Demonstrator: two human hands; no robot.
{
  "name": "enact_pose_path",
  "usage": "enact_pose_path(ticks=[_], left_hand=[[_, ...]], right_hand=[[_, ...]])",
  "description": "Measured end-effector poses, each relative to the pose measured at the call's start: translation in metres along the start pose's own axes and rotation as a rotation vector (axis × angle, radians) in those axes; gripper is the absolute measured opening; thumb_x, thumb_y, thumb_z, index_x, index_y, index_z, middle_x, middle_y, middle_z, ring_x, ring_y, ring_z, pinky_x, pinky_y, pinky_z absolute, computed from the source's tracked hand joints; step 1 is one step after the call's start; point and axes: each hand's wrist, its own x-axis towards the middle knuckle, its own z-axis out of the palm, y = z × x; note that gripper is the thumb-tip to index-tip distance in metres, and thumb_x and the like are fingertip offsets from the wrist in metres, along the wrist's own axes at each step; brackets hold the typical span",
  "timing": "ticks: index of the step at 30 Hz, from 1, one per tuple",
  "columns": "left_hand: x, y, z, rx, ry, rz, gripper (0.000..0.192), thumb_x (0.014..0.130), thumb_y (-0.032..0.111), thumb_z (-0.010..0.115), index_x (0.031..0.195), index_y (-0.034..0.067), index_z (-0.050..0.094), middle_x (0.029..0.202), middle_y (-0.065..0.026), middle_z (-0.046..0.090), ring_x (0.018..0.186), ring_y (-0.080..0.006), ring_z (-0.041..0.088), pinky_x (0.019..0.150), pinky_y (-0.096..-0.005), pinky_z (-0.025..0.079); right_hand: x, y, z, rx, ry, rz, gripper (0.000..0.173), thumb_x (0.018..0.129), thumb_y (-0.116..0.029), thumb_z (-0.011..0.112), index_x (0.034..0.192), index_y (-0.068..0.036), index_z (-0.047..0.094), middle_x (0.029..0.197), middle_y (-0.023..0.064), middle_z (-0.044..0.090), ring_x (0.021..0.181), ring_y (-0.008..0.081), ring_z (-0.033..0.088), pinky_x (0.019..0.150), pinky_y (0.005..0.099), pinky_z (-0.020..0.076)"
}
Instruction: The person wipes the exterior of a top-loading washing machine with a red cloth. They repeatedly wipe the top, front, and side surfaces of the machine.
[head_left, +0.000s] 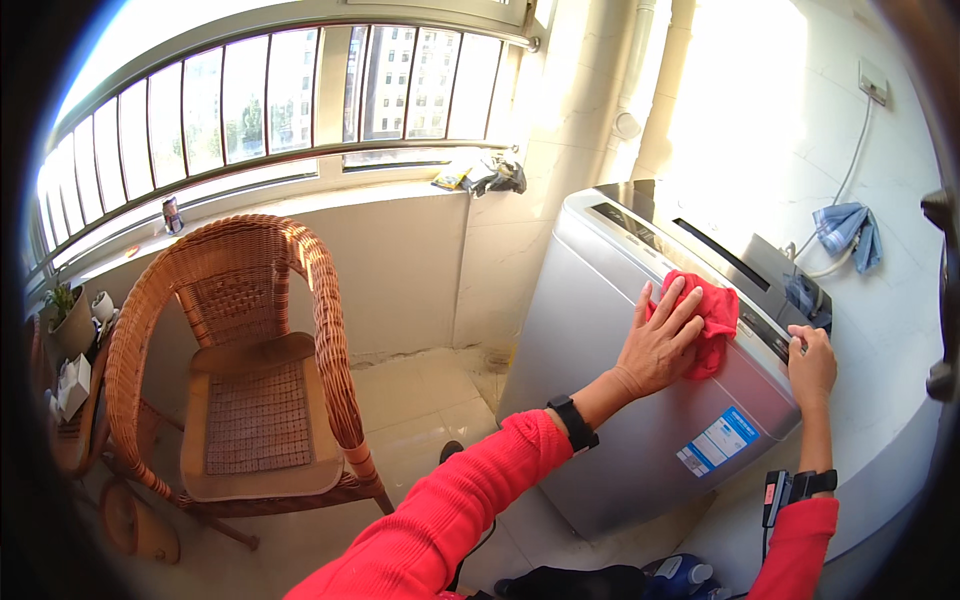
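Note:
My left hand (663, 339) presses a red cloth (716, 319) against the upper front edge of a top-loading washing machine (607, 315). Its fingers lie spread over the cloth, which drapes from the control panel onto the grey front. At the machine's right front corner is my right hand (812, 364), fingers curled close to the panel's end. Whether it grips the edge is not clear. The machine's lid (720, 244) is down, with a dark glossy surface. A blue and white label (718, 441) bearing writing is stuck low on the front.
A wicker armchair (247, 412) stands to the left, near potted plants (75, 319). Plastic packaging (491, 174) lies on the sill below the window railing. A blue cloth (849, 229) hangs by the cable on the right wall. Beneath my arms sits a blue bottle (679, 576).

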Motion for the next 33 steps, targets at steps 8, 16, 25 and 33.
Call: enact_pose_path(ticks=[8,16,25,33], left_hand=[[-0.008,-0.008,0.002,-0.021,0.01,-0.195,0.062,0.077,0.006,0.062,0.137,0.018,0.05,0.149,-0.0178,0.034,0.142,-0.0443,0.024,0.115,-0.0575,0.02],[-0.021,0.036,0.008,-0.154,-0.077,-0.119,0.056,0.083,0.022,0.065,0.136,0.018,0.047,0.158,-0.0223,0.014,0.145,-0.051,0.006,0.116,-0.063,0.009],[-0.012,-0.044,0.021,0.015,0.117,-0.314,0.071,0.082,0.015,0.059,0.148,0.008,0.034,0.156,-0.0217,0.023,0.143,-0.0488,0.016,0.116,-0.0556,0.018],[0.0,-0.141,0.03,0.064,0.243,-0.516,0.068,0.086,0.022,0.054,0.148,0.008,0.033,0.154,-0.0193,0.025,0.142,-0.0459,0.019,0.115,-0.054,0.018]], right_hand=[[0.002,0.01,0.007,0.013,0.009,0.018,0.016,0.09,-0.012,0.056,0.1,-0.012,0.069,0.101,0.0076,0.062,0.093,0.0294,0.063,0.081,0.0414,0.0498],[0.006,0.012,0.005,-0.04,-0.037,0.003,0.018,0.088,-0.009,0.052,0.102,-0.013,0.064,0.103,0.0075,0.061,0.091,0.0329,0.063,0.08,0.0448,0.0493],[0.005,0.014,0.005,-0.015,-0.01,-0.052,0.018,0.084,-0.005,0.053,0.096,-0.012,0.064,0.091,0.0074,0.059,0.083,0.0305,0.062,0.076,0.043,0.0486],[0.002,0.003,0.001,0.001,-0.039,-0.033,0.016,0.087,-0.009,0.051,0.095,-0.012,0.065,0.093,0.0071,0.059,0.087,0.0291,0.061,0.076,0.0411,0.0481]])
